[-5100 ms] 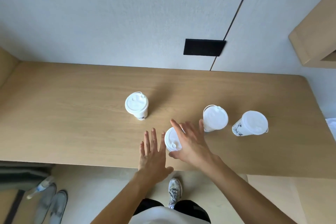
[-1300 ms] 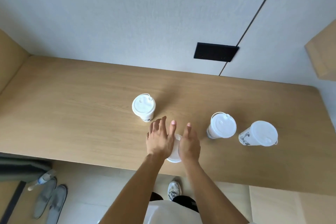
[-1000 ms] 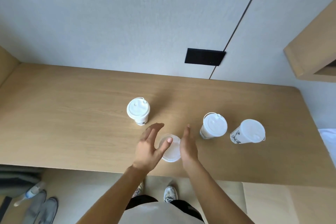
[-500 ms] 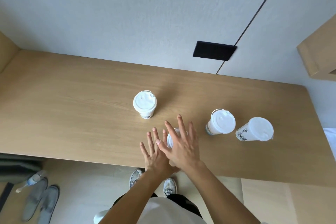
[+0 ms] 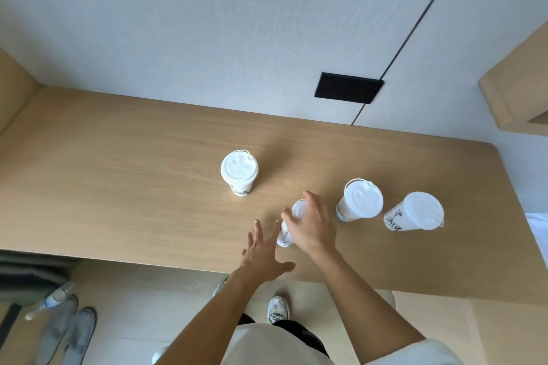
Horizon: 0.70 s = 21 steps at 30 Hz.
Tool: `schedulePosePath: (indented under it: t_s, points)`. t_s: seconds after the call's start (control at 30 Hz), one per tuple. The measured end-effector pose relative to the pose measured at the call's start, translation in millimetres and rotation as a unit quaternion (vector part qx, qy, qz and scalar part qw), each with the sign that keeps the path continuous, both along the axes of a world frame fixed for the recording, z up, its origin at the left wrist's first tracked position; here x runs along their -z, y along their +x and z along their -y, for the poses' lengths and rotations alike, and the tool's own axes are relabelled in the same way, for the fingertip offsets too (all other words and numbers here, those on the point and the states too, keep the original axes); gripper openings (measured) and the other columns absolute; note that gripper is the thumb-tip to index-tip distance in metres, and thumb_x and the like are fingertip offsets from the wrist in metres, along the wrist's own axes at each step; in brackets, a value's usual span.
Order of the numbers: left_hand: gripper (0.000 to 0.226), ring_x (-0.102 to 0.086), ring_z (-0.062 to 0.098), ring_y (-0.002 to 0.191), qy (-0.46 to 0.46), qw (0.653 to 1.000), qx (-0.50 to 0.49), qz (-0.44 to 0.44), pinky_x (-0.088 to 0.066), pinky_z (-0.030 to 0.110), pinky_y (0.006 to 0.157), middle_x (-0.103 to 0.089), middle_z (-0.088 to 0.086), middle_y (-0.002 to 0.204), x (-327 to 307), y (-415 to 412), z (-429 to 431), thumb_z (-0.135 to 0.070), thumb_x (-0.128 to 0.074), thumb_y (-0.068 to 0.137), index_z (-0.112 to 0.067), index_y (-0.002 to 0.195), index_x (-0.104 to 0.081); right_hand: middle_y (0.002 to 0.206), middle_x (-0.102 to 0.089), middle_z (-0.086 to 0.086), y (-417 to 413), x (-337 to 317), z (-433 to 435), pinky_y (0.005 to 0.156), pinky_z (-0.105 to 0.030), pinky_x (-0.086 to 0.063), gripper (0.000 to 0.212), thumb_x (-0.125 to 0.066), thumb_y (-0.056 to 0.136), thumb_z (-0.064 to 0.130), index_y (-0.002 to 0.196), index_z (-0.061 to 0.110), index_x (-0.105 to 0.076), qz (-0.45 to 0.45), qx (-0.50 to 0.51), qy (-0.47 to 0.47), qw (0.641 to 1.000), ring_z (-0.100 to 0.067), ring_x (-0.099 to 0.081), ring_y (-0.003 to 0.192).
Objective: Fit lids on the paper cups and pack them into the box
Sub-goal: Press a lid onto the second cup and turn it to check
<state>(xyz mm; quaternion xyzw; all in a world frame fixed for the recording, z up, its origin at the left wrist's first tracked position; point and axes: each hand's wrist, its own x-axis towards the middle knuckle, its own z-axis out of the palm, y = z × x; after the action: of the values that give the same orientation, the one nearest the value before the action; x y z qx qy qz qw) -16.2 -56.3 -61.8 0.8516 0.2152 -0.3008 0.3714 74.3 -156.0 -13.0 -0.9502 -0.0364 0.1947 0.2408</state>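
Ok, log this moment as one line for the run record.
right hand: on top of near cup | left hand: open beside it | lidded cups on table: three | box: not in view

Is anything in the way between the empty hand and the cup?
No. The left hand is open right beside the cup, with only bare table between them. The right hand already sits on its lid.
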Motion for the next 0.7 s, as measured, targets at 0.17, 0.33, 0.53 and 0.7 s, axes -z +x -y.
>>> schedulePosePath:
  t_s: [0.17, 0.33, 0.53, 0.7]
  points:
    - [0.058, -0.059, 0.014, 0.122, -0.193, 0.960, -0.184, 0.084, -0.048, 0.029, 0.101, -0.055, -0.016, 0.143, -34.3, -16.1, -13.9, -0.061, -0.056, 0.097, -0.052, 0.152, -0.037, 0.104, -0.070, -0.003, 8.8, -24.0, 30.0, 0.088, -0.037, -0.053, 0.037, -0.067, 0.083, 0.057, 0.097, 0.022, -0.067, -0.217, 0.241, 0.165, 0.931, -0.025, -0.067, 0.102]
    - [0.025, -0.076, 0.030, 0.069, -0.260, 0.907, -0.317, 0.097, -0.061, 0.041, 0.067, -0.073, 0.007, 0.101, -88.1, -27.9, -43.3, -0.042, -0.067, 0.097, -0.023, 0.113, -0.075, 0.093, -0.077, -0.004, -10.8, -33.2, 43.1, 0.073, -0.031, -0.055, 0.039, -0.074, 0.083, 0.055, 0.103, 0.021, -0.072, -0.350, 0.297, 0.290, 0.840, -0.025, -0.075, 0.088]
    - [0.027, -0.076, 0.031, 0.069, -0.247, 0.900, -0.334, 0.130, -0.058, 0.034, 0.061, -0.081, 0.003, 0.097, -122.2, -40.1, -61.8, -0.041, -0.070, 0.095, -0.018, 0.103, -0.081, 0.105, -0.081, -0.006, -30.1, -45.8, 33.8, 0.084, -0.037, -0.057, 0.042, -0.072, 0.086, 0.054, 0.112, 0.021, -0.073, -0.349, 0.291, 0.362, 0.814, -0.025, -0.076, 0.099]
    - [0.035, -0.075, 0.025, 0.081, -0.275, 0.889, -0.330, 0.160, -0.058, 0.031, 0.066, -0.080, 0.004, 0.108, -133.4, -44.1, -74.5, -0.038, -0.077, 0.087, -0.022, 0.118, -0.075, 0.120, -0.078, -0.007, -33.4, -58.0, 24.5, 0.100, -0.046, -0.057, 0.062, -0.077, 0.070, 0.058, 0.122, 0.023, -0.072, -0.315, 0.280, 0.404, 0.812, -0.026, -0.074, 0.114]
